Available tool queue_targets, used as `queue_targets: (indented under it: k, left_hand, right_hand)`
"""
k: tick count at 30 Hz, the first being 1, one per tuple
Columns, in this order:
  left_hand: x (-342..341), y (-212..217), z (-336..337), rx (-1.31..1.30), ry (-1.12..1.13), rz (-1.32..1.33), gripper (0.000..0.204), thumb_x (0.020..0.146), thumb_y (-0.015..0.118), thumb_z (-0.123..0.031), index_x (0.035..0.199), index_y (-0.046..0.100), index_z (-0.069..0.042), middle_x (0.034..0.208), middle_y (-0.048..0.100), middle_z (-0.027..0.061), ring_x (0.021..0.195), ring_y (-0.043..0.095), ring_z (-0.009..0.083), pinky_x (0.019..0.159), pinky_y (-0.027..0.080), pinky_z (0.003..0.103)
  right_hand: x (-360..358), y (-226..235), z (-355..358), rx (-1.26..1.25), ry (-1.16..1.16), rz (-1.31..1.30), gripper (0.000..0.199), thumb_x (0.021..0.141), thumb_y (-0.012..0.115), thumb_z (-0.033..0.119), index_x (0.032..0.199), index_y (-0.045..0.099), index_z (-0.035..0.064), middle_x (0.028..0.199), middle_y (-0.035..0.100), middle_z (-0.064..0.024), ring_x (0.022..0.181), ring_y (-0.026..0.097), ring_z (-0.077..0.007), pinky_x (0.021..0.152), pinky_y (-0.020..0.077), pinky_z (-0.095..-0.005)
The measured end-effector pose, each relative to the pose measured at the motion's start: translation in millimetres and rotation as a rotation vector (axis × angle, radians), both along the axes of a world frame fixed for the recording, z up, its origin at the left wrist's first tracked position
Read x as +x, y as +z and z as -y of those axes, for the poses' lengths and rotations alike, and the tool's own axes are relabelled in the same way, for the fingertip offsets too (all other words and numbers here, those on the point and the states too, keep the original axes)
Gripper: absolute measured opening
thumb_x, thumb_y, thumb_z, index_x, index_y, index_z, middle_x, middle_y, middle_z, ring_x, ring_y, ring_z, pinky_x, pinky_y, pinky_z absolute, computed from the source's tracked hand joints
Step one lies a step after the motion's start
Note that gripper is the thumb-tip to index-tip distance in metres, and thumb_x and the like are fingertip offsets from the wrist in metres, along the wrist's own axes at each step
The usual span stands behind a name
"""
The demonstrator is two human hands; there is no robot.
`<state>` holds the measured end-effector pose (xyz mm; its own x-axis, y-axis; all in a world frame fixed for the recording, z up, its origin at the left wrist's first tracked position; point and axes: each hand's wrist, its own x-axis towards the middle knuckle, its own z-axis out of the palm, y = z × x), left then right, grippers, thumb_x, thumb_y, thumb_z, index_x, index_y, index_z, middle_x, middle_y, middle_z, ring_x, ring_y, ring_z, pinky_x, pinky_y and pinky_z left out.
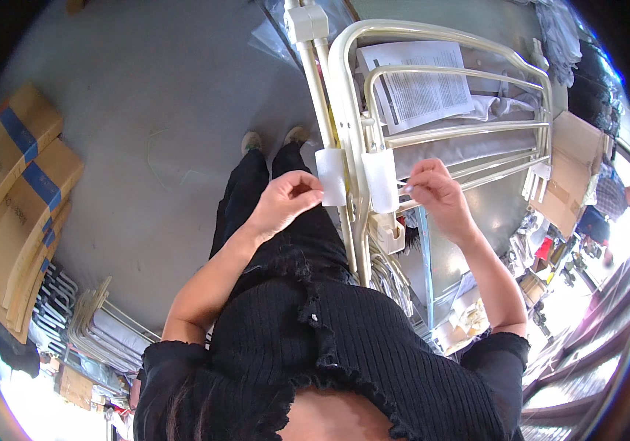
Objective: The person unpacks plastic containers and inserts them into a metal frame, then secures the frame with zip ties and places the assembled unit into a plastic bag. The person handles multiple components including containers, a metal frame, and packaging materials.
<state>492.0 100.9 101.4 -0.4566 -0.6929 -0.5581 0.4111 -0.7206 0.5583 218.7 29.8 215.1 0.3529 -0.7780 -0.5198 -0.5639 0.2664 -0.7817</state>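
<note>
The left hand [287, 200] and the right hand [438, 194] are both narrow, thumbs drawn in to fingers, whether gripping anything I cannot tell. Between them, side by side, the left wrap [331, 178] and the right wrap [379, 181] (both white) sit around tubes of the cream frame [462, 132]. The left fingertips meet the left wrap's edge. Printed paper [419, 92] shows behind a frame bar.

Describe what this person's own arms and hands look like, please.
The left hand and right hand are both ungloved, and no watch or bracelet shows at the wrists. The forearms are bare; short black sleeves with slightly frilled hems end near the elbows. No cables or markings show.
</note>
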Motion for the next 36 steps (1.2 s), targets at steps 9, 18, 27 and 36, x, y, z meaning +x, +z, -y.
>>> queue_targets:
  k: [9, 18, 27, 36]
  left_hand:
    - [-21, -75, -11, 0.184, 0.03, 0.104, 0.025, 0.082, 0.061, 0.0, 0.106, 0.056, -0.005, 0.081, 0.048, -0.0034, 0.077, 0.047, 0.0075, 0.074, 0.041, 0.022]
    - [-44, -134, -26, -0.254, -0.09, 0.514, 0.024, 0.071, 0.075, -0.012, 0.092, 0.067, -0.003, 0.06, 0.042, 0.0001, 0.058, 0.04, 0.009, 0.053, 0.035, 0.029]
    - [-45, -135, -27, -0.532, -0.22, 0.702, 0.023, 0.072, 0.068, -0.006, 0.095, 0.069, -0.008, 0.073, 0.052, 0.0072, 0.068, 0.053, 0.0216, 0.064, 0.045, 0.032]
    - [-46, -148, -28, -0.878, -0.237, 1.076, 0.017, 0.068, 0.069, -0.017, 0.085, 0.071, -0.013, 0.086, 0.061, 0.0057, 0.082, 0.059, 0.026, 0.072, 0.046, 0.039]
  right_hand:
    - [-37, -27, -2, 0.158, -0.488, 0.162, 0.022, 0.094, 0.05, 0.006, 0.112, 0.058, -0.003, 0.105, 0.063, -0.0099, 0.097, 0.061, -0.0175, 0.089, 0.0484, -0.031]
    - [-40, -45, 14, 0.239, -0.568, 0.119, 0.027, 0.091, 0.049, -0.001, 0.117, 0.056, -0.005, 0.11, 0.063, -0.0145, 0.103, 0.062, -0.0219, 0.094, 0.0492, -0.0321]
    - [-51, -47, 16, 0.244, -0.55, 0.286, 0.027, 0.091, 0.044, -0.004, 0.116, 0.054, -0.0039, 0.115, 0.06, -0.0161, 0.107, 0.061, -0.0246, 0.098, 0.0476, -0.0343]
    - [-50, -43, 25, 0.259, -0.506, 0.177, 0.025, 0.093, 0.041, -0.003, 0.114, 0.055, -0.0054, 0.111, 0.061, -0.0146, 0.102, 0.063, -0.0229, 0.091, 0.0519, -0.0329]
